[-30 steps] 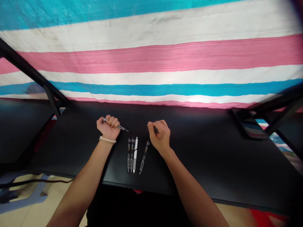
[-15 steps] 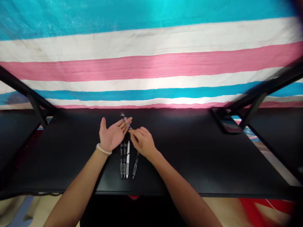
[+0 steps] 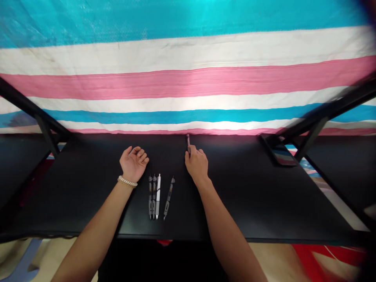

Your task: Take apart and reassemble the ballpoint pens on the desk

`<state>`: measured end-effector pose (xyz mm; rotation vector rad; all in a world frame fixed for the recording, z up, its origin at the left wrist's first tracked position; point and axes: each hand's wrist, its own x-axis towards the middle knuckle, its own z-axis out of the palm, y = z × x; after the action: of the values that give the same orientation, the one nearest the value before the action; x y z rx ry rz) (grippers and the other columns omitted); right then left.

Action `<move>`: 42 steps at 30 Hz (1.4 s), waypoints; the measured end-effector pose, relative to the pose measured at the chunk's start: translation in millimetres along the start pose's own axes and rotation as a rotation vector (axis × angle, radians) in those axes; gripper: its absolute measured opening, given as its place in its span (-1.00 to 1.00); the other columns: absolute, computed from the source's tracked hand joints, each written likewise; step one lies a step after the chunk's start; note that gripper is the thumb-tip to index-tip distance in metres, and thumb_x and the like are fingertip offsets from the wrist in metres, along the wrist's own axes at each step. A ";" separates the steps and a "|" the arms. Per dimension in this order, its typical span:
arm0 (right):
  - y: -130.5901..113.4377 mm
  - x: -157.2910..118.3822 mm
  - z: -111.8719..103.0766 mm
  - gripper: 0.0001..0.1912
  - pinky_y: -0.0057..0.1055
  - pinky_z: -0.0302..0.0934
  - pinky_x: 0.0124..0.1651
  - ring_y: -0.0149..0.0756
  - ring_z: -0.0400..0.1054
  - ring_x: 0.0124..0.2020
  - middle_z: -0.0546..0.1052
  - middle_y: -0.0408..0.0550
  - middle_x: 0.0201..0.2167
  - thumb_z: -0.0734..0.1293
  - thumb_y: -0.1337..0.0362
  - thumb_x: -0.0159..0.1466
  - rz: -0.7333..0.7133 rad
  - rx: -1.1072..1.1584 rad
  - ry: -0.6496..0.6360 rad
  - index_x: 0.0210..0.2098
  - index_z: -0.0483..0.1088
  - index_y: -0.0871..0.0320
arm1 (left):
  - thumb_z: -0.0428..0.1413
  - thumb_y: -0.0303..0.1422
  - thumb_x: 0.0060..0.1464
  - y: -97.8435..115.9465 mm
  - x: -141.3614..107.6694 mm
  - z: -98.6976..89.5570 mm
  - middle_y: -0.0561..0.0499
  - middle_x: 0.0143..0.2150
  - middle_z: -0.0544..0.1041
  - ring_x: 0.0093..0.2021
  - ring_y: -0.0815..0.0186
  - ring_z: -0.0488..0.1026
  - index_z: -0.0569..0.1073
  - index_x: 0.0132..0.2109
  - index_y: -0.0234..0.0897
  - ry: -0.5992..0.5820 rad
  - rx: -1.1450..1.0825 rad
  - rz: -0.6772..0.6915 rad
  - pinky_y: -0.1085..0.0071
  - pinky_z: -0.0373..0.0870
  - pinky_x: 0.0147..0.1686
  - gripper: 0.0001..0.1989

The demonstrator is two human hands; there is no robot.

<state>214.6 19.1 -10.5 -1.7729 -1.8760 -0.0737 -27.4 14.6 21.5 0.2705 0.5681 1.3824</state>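
So, left to right: we've got our left hand [image 3: 134, 163] palm up over the smooth black tabletop [image 3: 235, 196], fingers loosely curled and thumb apart from them, with a pale coiled bracelet [image 3: 127, 181] at the wrist; just right of it and nearer to us, two slim dark see-through pens with grey grips [image 3: 154, 197] lie side by side; right beside them is a white-barrelled pen with a grey grip [image 3: 158, 194]; a bit further right, a dark clear-barrelled pen [image 3: 169, 197] lies slanted, apart from the row; then our right hand [image 3: 198, 162], thumb and fingers pinching a slim pinkish-looking pen [image 3: 188, 140] that points to the far edge, by the blue, white and pink striped plastic sheet [image 3: 188, 82]; far right, there's a flat glossy black rectangle [image 3: 283, 154].
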 end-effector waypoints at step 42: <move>-70.2 -39.0 -31.2 -0.83 -0.37 0.28 -0.29 -0.34 0.38 -0.39 0.51 -0.06 -0.28 0.24 0.13 0.36 -0.080 0.957 -0.413 -0.23 0.29 0.10 | 0.33 -0.18 -0.09 -23.4 22.8 1.2 0.00 -0.55 0.45 -0.62 0.47 0.33 0.46 -0.42 -0.37 0.029 0.506 0.089 0.51 0.17 -0.60 -0.67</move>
<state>158.8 -37.8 22.4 -1.0724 -1.7615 1.0490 -5.2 32.6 5.8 0.6899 0.9371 1.3129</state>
